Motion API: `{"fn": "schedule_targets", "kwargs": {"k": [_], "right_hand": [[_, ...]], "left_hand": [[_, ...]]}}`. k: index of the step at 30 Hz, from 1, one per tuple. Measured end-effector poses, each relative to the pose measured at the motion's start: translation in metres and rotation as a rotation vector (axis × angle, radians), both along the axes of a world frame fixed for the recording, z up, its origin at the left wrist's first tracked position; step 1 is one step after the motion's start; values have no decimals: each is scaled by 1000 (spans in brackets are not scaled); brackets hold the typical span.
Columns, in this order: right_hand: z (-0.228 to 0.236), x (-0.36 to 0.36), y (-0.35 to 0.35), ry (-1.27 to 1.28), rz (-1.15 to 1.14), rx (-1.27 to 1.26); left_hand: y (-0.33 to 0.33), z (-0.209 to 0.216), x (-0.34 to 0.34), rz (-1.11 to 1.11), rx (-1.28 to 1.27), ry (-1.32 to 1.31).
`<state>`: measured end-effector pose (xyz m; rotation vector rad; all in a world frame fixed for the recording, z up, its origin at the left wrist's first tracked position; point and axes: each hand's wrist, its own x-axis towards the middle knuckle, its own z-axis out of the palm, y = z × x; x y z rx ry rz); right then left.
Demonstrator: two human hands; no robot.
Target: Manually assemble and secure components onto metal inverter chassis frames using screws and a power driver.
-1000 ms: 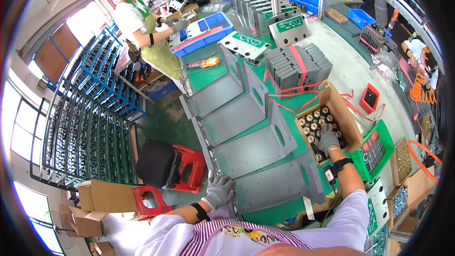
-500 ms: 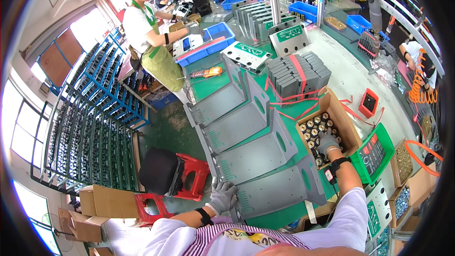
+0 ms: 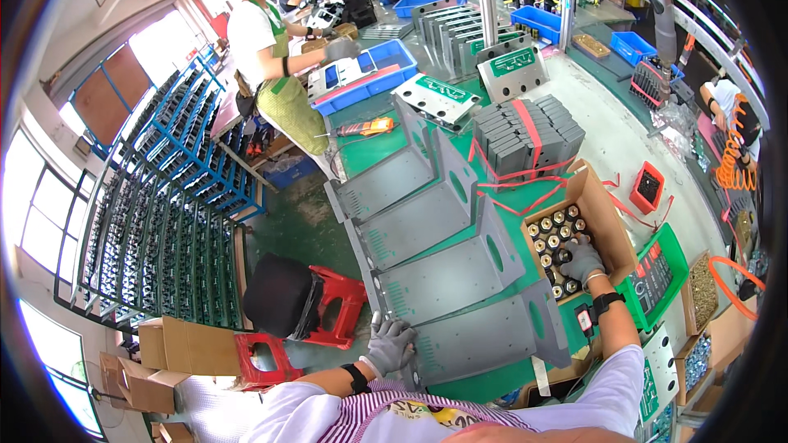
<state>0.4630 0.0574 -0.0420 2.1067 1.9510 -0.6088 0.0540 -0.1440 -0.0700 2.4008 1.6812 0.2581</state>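
My right hand, in a grey glove, reaches into an open cardboard box at the right. Its fingers are closed around a black cylindrical part. Around it in the box stand several similar parts with brass-coloured tops. My left hand, also gloved, rests at the left end of the nearest bent grey metal panel, fingers stretched out and holding nothing. Beyond it, more such panels lie in a row across the green table, each with an upright flange and an oval cutout.
Behind the box stands a stack of grey plates tied with red strap. A green bin and a small red bin are to the right. Left are a black-topped stool and racks. A co-worker stands at the far left.
My right hand has shifted slightly within the box, and a black cylindrical part now shows in its fingers. My left hand stays at the panel's end. The whole view has shifted slightly.
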Motion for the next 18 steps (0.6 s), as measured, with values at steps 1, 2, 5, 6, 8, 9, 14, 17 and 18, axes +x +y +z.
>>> {"fn": "schedule_targets", "kwargs": {"k": [1,2,5,6,8,9,14,17,18], "right_hand": [[-1,-1,0,70,29,41],[-3,-6,-1,-1,6,-10],[-4,-14,-1,-40,-57,-32],[-4,-15,0,-47,-56,-9],[-4,-12,0,-27,-107,-52],[-4,-9,1,3,-93,-36],[-4,4,-6,145,-83,105],[0,0,-12,209,-43,110],[2,-3,-13,181,4,80]], "left_hand": [[0,0,0,3,-31,23],[0,0,0,-10,-53,41],[0,0,1,-6,-77,55],[0,0,0,-12,-71,70],[0,-1,0,-3,0,28],[-1,-2,0,-14,-12,12],[0,-1,-1,-5,-95,33],[0,0,-1,-8,-62,35],[0,1,0,3,-52,34]]}}
